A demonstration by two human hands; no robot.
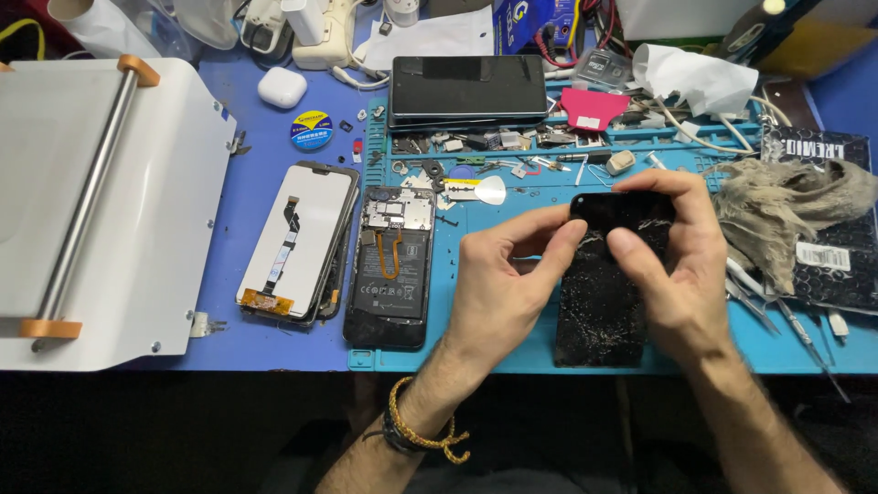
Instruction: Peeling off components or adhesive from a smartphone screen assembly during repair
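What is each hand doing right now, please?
Left hand: shut on the cracked phone screen, pinching its top edge.
Right hand: shut on the same cracked phone screen, grip at its top corner.

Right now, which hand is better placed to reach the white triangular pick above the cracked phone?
Probably the left hand: its fingers lie just below the white pick. The right hand wraps the cracked phone at its top corner.

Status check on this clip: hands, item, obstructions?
Left hand and right hand both pinch the cracked phone screen at its top edge. Opened phone beside it, apart. Nothing blocking.
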